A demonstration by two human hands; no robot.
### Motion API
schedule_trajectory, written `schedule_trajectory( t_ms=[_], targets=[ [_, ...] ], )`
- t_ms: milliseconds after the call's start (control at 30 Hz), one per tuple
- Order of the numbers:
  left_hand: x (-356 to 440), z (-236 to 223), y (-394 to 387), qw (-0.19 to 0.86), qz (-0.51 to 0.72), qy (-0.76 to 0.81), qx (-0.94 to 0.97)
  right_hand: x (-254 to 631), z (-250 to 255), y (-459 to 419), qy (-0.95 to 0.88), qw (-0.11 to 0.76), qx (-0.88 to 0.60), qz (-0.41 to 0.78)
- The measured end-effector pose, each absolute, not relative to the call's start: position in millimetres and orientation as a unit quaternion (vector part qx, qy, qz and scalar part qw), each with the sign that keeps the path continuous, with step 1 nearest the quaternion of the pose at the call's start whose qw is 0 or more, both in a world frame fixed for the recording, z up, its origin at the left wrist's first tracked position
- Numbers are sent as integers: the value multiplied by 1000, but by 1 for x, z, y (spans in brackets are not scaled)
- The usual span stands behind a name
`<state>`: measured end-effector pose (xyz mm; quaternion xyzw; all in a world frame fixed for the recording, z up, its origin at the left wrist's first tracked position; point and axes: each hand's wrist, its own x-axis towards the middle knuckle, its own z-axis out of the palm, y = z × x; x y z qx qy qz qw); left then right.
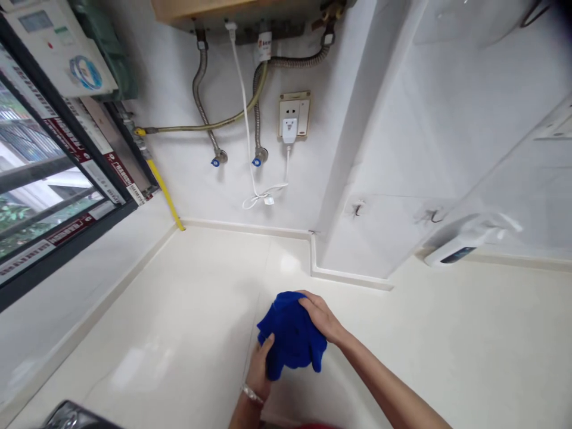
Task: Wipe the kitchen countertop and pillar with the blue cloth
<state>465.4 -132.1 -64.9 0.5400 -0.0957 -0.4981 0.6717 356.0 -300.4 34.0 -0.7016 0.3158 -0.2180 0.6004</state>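
A blue cloth [292, 333], bunched and creased with loose corners hanging down, is held up between my two hands over the white countertop [179, 310]. My left hand [261, 366] grips its lower left side, thumb on top, and a bracelet circles that wrist. At the upper right edge my right hand [319, 316] holds the cloth, with the thumb over it and the other fingers mostly hidden behind.
A white spray bottle [456, 247] lies at the right along the wall. Hoses, valves and a plugged-in socket [295, 116] are on the back wall below a heater [241, 12]. A yellow pipe [165, 193] meets the counter's back left. A dark metal object [74, 417] shows at the lower left.
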Motion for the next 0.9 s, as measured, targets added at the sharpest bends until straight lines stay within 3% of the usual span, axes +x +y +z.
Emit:
schedule_trajectory(
  t_ms=[100,167,267,367,467,600,733,900],
  targets=[
    [488,-43,-128,672,-449,-118,577,351,25,-304,314,700,-601,-227],
    [510,-34,-126,667,-393,-171,610,346,7,-312,324,698,-593,-236],
    [549,-36,-128,631,-317,-205,677,337,-32,-326,388,556,-691,-250],
    [581,-50,-129,555,-235,-145,785,325,-67,-332,428,443,-736,-281],
    [584,-65,-126,526,-165,-132,823,310,-94,-323,422,410,-751,-299],
    [533,-88,-136,480,-144,-365,785,289,-130,-293,374,342,-807,-303],
    [471,-115,-162,326,-87,-540,771,276,-164,-271,334,217,-856,-330],
    [465,-134,-172,205,-31,-566,798,262,-176,-269,318,190,-867,-332]
  ],
)
